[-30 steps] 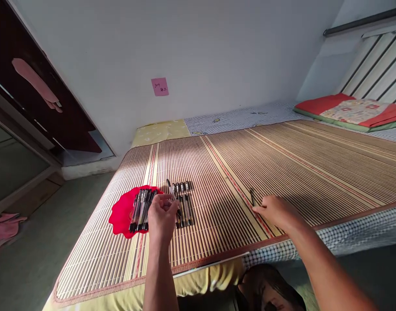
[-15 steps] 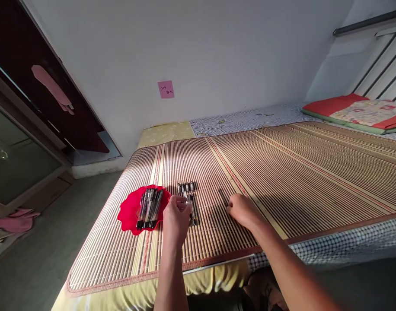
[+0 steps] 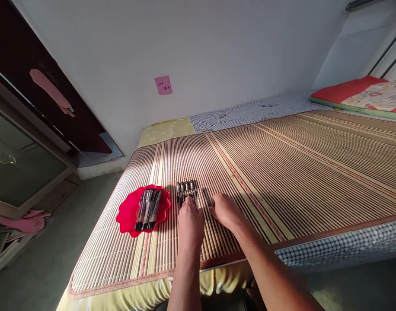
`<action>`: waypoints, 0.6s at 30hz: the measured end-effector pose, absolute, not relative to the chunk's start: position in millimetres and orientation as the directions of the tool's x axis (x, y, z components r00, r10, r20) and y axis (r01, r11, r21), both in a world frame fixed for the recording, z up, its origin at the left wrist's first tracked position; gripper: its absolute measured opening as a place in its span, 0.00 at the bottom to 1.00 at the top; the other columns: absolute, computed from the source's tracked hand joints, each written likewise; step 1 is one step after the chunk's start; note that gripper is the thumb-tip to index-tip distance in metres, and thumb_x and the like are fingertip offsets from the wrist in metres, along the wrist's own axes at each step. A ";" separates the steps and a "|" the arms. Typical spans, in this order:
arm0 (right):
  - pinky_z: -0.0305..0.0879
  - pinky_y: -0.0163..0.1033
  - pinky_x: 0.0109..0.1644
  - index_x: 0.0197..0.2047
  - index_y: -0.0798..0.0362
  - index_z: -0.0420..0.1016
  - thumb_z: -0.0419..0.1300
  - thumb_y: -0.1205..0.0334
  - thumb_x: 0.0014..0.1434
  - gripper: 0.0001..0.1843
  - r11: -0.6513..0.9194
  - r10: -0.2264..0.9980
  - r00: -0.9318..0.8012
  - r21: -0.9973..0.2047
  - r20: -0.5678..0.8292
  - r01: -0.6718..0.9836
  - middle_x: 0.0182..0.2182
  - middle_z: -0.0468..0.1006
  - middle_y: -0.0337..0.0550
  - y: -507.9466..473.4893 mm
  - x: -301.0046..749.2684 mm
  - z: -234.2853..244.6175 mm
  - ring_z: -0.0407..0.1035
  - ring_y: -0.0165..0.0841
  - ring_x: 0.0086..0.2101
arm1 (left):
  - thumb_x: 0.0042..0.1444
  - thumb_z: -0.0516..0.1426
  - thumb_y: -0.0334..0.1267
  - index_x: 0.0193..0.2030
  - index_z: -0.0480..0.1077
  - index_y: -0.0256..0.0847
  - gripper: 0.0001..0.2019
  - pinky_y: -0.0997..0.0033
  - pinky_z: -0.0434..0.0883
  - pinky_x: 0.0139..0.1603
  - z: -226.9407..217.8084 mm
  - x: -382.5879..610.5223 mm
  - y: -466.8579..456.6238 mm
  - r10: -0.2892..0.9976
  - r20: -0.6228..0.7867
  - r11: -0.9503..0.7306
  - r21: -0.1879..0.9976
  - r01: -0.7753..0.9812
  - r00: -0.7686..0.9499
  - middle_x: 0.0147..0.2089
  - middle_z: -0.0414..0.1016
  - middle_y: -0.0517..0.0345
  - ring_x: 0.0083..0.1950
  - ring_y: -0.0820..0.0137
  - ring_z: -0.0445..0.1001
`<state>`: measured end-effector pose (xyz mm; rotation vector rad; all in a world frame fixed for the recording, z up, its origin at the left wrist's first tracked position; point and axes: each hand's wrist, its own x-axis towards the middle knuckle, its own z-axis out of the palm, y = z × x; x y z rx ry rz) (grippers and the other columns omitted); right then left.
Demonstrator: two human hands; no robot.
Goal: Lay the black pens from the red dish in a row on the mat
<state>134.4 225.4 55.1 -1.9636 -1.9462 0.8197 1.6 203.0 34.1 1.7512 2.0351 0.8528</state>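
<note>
My right hand (image 3: pixel 225 211) pinches a dark pen (image 3: pixel 206 197), which points away from me just above the mat. Just left of it, my left hand (image 3: pixel 190 218) reaches down over a row of several clear, black-capped pens (image 3: pixel 186 186) lying side by side. Its fingers are bent together at their lower parts and hide much of the row; what they grip is hidden. More black-capped pens (image 3: pixel 148 209) lie in a loose bundle on a red scallop-edged plate (image 3: pixel 125 216), left of my left hand.
A striped bamboo mat (image 3: pixel 266 172) covers the bed. A pink note (image 3: pixel 163 85) is stuck on the wall behind. Folded red and floral bedding (image 3: pixel 356 95) lies at the far right. Left of the bed stands a cabinet with a glass door (image 3: pixel 16 168).
My right hand has moved left with the pen, close to the row. My left hand has shifted right and lowered onto the pens. The view has tilted slightly.
</note>
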 end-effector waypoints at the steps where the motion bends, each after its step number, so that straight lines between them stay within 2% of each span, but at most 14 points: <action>1: 0.59 0.37 0.32 0.38 0.58 0.80 0.62 0.72 0.62 0.05 -0.068 0.975 -0.065 -0.562 -0.213 0.825 0.38 0.84 0.54 224.1 135.1 56.6 0.77 0.38 0.35 | 0.57 0.61 0.25 0.40 0.69 0.40 0.08 0.69 0.63 0.37 34.4 -0.1 203.1 0.968 0.143 0.077 0.615 0.785 -0.207 0.37 0.77 0.52 0.38 0.62 0.76; 5: 0.59 0.37 0.32 0.37 0.58 0.80 0.61 0.73 0.64 0.06 -0.037 0.971 -0.107 -0.576 -0.214 0.817 0.37 0.83 0.54 221.2 135.1 59.0 0.77 0.37 0.35 | 0.60 0.60 0.26 0.47 0.75 0.38 0.10 0.66 0.68 0.42 39.8 -13.9 201.7 0.974 0.171 0.029 0.558 0.830 -0.150 0.43 0.77 0.51 0.42 0.62 0.77; 10: 0.58 0.37 0.32 0.37 0.57 0.78 0.63 0.73 0.62 0.04 -0.015 0.970 -0.138 -0.621 -0.198 0.783 0.37 0.83 0.52 219.8 129.1 54.0 0.76 0.37 0.35 | 0.56 0.66 0.29 0.53 0.81 0.44 0.18 0.56 0.71 0.55 44.1 -31.1 197.8 0.988 0.148 -0.107 0.410 0.906 0.049 0.49 0.74 0.49 0.54 0.55 0.73; 15: 0.57 0.36 0.32 0.36 0.56 0.78 0.65 0.72 0.60 0.03 0.029 0.974 -0.167 -0.640 -0.156 0.768 0.37 0.84 0.51 220.2 123.7 44.1 0.77 0.38 0.36 | 0.55 0.67 0.29 0.56 0.81 0.48 0.22 0.55 0.70 0.58 41.6 -35.8 195.6 0.982 0.145 -0.166 0.368 0.915 0.120 0.54 0.73 0.50 0.56 0.54 0.71; 18: 0.58 0.36 0.32 0.34 0.56 0.78 0.66 0.72 0.58 0.03 0.055 0.972 -0.197 -0.692 -0.128 0.720 0.33 0.83 0.50 221.7 123.0 35.7 0.76 0.37 0.34 | 0.55 0.67 0.29 0.57 0.81 0.49 0.22 0.56 0.70 0.58 40.0 -36.8 195.3 0.983 0.131 -0.165 0.351 0.922 0.126 0.54 0.72 0.50 0.56 0.54 0.70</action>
